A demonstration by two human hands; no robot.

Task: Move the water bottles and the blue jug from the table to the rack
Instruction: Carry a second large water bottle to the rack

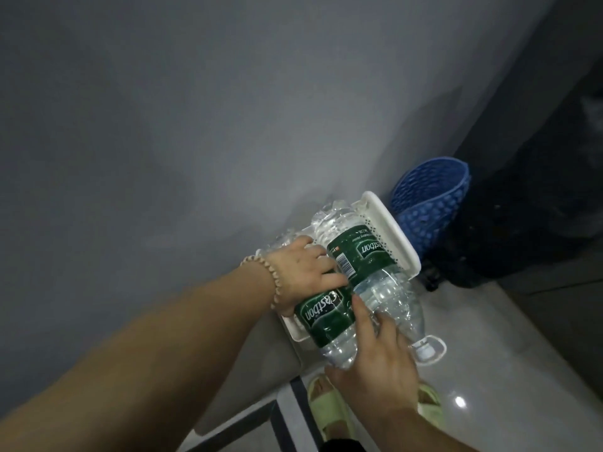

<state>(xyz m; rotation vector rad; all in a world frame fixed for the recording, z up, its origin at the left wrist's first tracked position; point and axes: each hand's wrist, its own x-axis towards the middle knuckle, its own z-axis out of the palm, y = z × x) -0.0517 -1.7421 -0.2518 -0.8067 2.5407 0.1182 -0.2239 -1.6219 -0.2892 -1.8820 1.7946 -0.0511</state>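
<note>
Two clear water bottles with green labels lie on their sides on a white rack (399,236) against the grey wall. The near bottle (326,318) sticks out over the rack's front edge. My left hand (306,269) grips its upper part, and my right hand (375,357) holds its lower end. The far bottle (368,259) lies beside it, its white cap pointing down toward the floor. No blue jug is in view.
A blue perforated basket (430,200) stands just right of the rack, with a dark bag or bin (522,223) behind it. Below are a glossy tiled floor and my feet in pale green sandals (329,409).
</note>
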